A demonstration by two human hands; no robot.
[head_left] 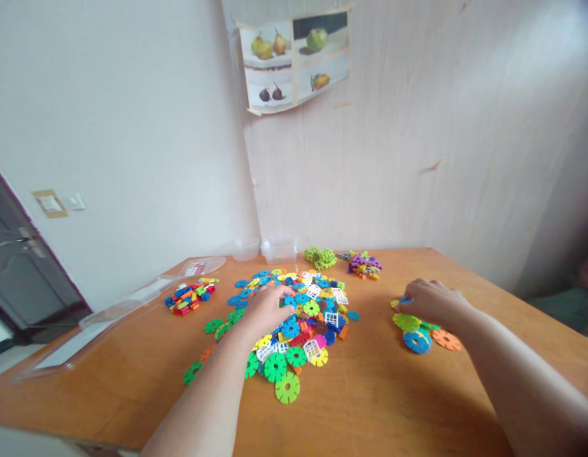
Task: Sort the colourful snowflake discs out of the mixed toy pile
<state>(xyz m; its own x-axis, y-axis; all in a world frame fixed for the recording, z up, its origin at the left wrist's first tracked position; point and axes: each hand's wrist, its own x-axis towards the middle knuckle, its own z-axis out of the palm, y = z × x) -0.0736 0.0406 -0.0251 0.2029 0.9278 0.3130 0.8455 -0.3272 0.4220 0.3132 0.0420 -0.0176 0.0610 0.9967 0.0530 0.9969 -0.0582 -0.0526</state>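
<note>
My left hand (270, 310) hovers low over a large mixed heap of plastic pieces, thumb and forefinger apart. Between those fingertips shows a blue notched disc (289, 301); whether they touch it I cannot tell. Around it lie a lime notched disc (311, 308), green discs (275, 367) and white lattice window pieces (312, 349). Over a small group of discs on the right, my right hand (432, 299) has its fingers bent downward, with a bit of blue disc (405, 298) at the fingertips. Beneath and beside it are a yellow-green disc (407, 322), a blue disc (416, 341) and an orange disc (447, 339).
Small coloured bricks (192, 296) form a pile on the left of the wooden table (360, 393). Lime pieces (320, 257) and a purple-mixed pile (364, 264) sit at the back. Clear plastic containers (279, 251) stand by the wall; transparent lids (127, 304) line the left edge.
</note>
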